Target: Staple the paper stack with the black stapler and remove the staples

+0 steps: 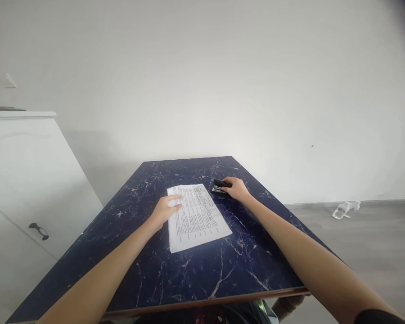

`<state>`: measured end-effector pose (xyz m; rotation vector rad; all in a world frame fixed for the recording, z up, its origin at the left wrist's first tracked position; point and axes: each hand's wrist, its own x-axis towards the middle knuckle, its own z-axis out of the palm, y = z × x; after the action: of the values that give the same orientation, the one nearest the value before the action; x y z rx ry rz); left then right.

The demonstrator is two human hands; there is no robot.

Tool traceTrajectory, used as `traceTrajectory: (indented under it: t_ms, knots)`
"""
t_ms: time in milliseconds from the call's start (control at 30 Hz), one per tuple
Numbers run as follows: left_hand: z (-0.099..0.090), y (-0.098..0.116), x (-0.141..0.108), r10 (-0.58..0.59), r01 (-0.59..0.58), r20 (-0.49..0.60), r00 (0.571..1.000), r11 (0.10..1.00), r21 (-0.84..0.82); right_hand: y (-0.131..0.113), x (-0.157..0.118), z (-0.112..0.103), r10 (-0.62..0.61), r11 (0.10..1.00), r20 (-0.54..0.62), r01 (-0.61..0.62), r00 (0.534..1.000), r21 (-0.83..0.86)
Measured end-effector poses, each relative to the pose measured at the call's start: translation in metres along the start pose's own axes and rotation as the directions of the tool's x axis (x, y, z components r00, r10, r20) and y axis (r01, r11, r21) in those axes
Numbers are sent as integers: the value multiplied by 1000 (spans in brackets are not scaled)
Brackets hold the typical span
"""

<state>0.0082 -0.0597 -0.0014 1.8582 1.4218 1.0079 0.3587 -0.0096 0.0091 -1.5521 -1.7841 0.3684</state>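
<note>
No wording can be read. The printed sheets [195, 225] lying on the desk [175, 288] carry dense rows of dark print, with short, separate entries toward the end nearest the desk's front edge, but the characters are too small and blurred to make out. On the floor [374, 252] to the right of the desk, a crumpled clear plastic item [344, 210] bears small dark and red marks, equally illegible.

Head-Worn Lookout

Over there, one camera looks forward and down across the blue table [189, 281] to the wall [202, 90], fairly near the left hand [162, 210] and right hand [236, 188]; its dark top right corner is perhaps lens rim.
</note>
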Motion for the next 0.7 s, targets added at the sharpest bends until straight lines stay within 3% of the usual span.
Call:
traceTrajectory:
  t_ms: [133, 233, 400, 600, 700]
  knots:
    - [-8, 3, 5, 120, -125, -109, 987, 991, -40, -3, 0, -5, -17, 1000, 48, 16, 999, 20]
    - [-18, 0, 11, 146, -159, -145, 979, 984, -77, -11, -3, -9, -73, 996, 130, 65, 989, 63]
    - [-29, -7, 13, 131, -159, -172, 976, 975, -155, -25, -10, -7, -294, 944, 345, 216, 891, 248]
    - [-37, -3, 14, 255, -246, -101, 962, 964, 99, -34, -16, -9, -339, 930, 408, 236, 848, 283]
    - [-41, -3, 14, 268, -252, -102, 958, 956, 146, -36, -16, -14, -347, 929, 434, 242, 831, 280]
